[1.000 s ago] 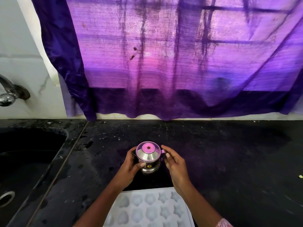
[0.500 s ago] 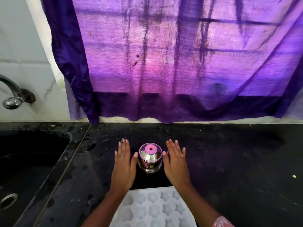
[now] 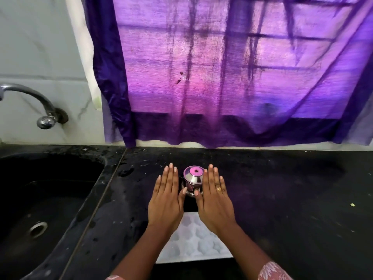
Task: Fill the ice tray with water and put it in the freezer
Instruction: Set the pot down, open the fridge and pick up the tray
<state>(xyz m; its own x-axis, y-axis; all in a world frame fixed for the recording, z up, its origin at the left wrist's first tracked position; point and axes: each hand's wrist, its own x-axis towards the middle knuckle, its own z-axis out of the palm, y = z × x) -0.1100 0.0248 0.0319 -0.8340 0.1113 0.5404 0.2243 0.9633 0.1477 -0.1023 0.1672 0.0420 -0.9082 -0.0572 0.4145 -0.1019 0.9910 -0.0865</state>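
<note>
Flat, empty left hand and right hand flank steel pot.
Probably best gripped firmly, poured slowly into ice tray.

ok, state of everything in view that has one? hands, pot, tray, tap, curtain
steel pot: upright, lid on
left hand: open, fingers straight, palm down, left of the steel pot
right hand: open, fingers straight, palm down, right of the steel pot
ice tray: flat on the counter, fill unclear
tap: no water running
curtain: drawn closed
</note>
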